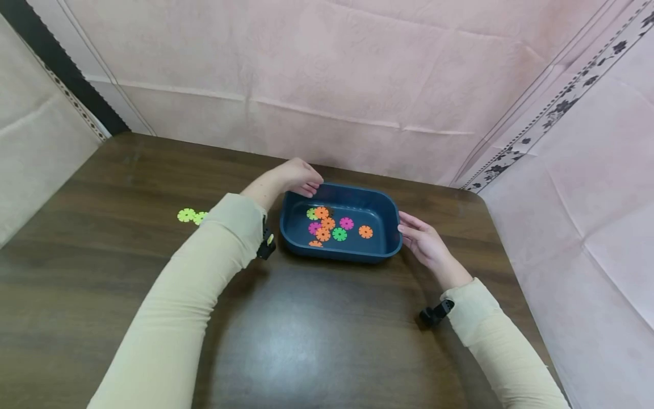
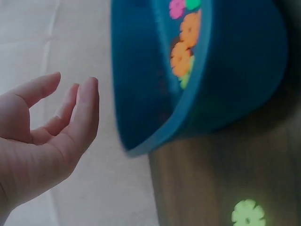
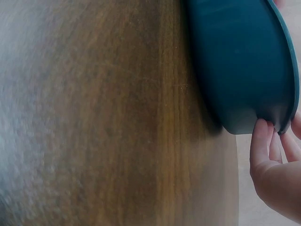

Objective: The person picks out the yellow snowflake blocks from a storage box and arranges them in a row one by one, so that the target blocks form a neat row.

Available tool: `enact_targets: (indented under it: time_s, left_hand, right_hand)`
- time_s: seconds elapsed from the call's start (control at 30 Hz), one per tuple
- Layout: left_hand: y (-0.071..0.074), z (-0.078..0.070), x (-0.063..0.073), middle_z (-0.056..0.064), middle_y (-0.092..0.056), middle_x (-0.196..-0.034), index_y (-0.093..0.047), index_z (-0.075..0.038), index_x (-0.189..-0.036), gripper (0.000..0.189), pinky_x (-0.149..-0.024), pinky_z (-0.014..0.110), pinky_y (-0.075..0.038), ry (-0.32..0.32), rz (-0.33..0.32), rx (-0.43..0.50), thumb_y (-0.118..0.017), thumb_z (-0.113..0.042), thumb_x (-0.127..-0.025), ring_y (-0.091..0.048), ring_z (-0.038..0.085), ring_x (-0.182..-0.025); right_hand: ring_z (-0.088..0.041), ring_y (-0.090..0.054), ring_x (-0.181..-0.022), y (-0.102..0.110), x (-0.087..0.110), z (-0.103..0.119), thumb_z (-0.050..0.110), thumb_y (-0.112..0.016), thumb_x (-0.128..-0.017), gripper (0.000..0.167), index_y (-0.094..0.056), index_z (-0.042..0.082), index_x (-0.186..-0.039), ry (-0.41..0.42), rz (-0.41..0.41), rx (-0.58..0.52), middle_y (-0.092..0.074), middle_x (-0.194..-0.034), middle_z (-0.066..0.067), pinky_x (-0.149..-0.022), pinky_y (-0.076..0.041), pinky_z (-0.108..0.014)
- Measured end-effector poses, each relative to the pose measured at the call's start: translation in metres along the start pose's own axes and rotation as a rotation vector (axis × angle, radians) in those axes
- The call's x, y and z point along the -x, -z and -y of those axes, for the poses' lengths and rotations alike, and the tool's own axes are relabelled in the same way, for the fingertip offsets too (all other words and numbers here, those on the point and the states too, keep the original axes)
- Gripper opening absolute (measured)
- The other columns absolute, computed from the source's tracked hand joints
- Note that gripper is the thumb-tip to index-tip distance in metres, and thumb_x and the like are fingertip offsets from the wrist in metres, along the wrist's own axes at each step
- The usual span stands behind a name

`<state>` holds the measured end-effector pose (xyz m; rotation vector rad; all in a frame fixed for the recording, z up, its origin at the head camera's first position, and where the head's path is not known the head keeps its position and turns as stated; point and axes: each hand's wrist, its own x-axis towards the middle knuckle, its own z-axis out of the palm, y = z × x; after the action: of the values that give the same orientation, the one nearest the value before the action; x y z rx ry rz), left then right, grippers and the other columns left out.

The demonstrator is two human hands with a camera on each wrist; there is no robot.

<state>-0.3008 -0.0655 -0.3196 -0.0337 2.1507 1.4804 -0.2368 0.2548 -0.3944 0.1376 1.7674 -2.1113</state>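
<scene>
A dark blue plastic basin (image 1: 337,257) stands on the table, holding several notched, flower-shaped plastic discs in orange (image 1: 365,232), pink (image 1: 346,223), green (image 1: 339,234) and yellow-green. My left hand (image 1: 298,175) is at its far left corner; the left wrist view shows that hand (image 2: 56,127) apart from the basin (image 2: 235,70), its fingers loosely bent around nothing. At the right end, my right hand (image 1: 424,241) grips the basin's edge. In the right wrist view its fingertips (image 3: 261,127) touch the outer wall, with other fingers near the rim.
Yellow-green discs (image 1: 186,215) lie on the brown wooden table (image 1: 286,329) left of the basin, partly behind the left sleeve (image 1: 204,267). Pale cloth (image 1: 327,85) hangs behind the table and at both sides. Each wrist wears a black camera mount (image 1: 436,313).
</scene>
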Motion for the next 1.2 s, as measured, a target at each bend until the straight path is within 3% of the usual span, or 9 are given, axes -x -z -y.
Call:
enact_targets:
  time_s: [0.17, 0.33, 0.57, 0.73, 0.97, 1.2]
  left_hand:
    - [-0.013, 0.008, -0.012, 0.021, -0.055, -0.129, -0.05, 0.005, -0.128, 0.039, -0.09, 0.031, -0.054, 0.067, -0.032, -0.029, -0.055, -0.013, -0.094, -0.058, 0.031, -0.116]
    - [-0.02, 0.014, -0.014, 0.02, -0.055, -0.127, -0.044, 0.005, -0.132, 0.045, -0.088, 0.03, -0.054, 0.133, -0.07, -0.105, -0.057, -0.011, -0.092, -0.062, 0.029, -0.11]
    - [-0.028, 0.021, -0.017, 0.019, -0.051, -0.129, -0.031, 0.004, -0.139, 0.058, -0.088, 0.029, -0.054, 0.19, -0.037, -0.159, -0.059, -0.013, -0.092, -0.062, 0.027, -0.107]
    - [-0.033, 0.027, -0.021, 0.015, -0.052, -0.116, -0.038, 0.004, -0.135, 0.052, -0.084, 0.029, -0.056, 0.172, -0.077, -0.24, -0.059, -0.013, -0.091, -0.063, 0.024, -0.095]
    - [-0.04, 0.029, -0.022, 0.013, -0.052, -0.105, -0.054, 0.004, -0.118, 0.033, -0.075, 0.026, -0.057, 0.149, -0.111, -0.479, -0.06, -0.007, -0.088, -0.056, 0.016, -0.069]
    - [-0.044, 0.031, -0.021, 0.013, -0.054, -0.107, -0.053, 0.002, -0.117, 0.035, -0.07, 0.027, -0.055, 0.147, -0.087, -0.527, -0.064, -0.007, -0.085, -0.055, 0.019, -0.076]
  right_hand:
    - [-0.004, -0.064, -0.09, 0.0, 0.0, 0.0, 0.004, -0.05, -0.095, 0.056, -0.026, 0.001, -0.146, 0.004, 0.006, -0.008, -0.067, -0.101, 0.007, -0.084, -0.053, -0.018]
    - [-0.004, -0.064, -0.089, 0.0, 0.001, 0.0, 0.003, -0.049, -0.095, 0.057, -0.025, 0.001, -0.146, 0.003, 0.011, -0.015, -0.067, -0.101, 0.007, -0.083, -0.053, -0.018]
    - [-0.004, -0.064, -0.087, 0.001, 0.001, 0.0, 0.003, -0.049, -0.095, 0.058, -0.023, -0.001, -0.146, 0.001, 0.01, -0.021, -0.067, -0.099, 0.006, -0.082, -0.053, -0.017]
    - [-0.004, -0.064, -0.088, 0.001, 0.0, 0.0, 0.002, -0.048, -0.095, 0.059, -0.02, -0.002, -0.147, 0.001, 0.026, -0.033, -0.068, -0.099, 0.006, -0.082, -0.053, -0.017]
    - [-0.004, -0.065, -0.088, 0.003, -0.002, -0.001, 0.003, -0.049, -0.095, 0.057, -0.024, 0.0, -0.146, 0.005, 0.033, -0.041, -0.068, -0.1, 0.006, -0.083, -0.053, -0.018]
    - [-0.005, -0.065, -0.088, 0.003, -0.003, -0.001, 0.003, -0.05, -0.095, 0.053, -0.03, 0.002, -0.144, 0.01, 0.033, -0.054, -0.068, -0.099, 0.005, -0.082, -0.053, -0.018]
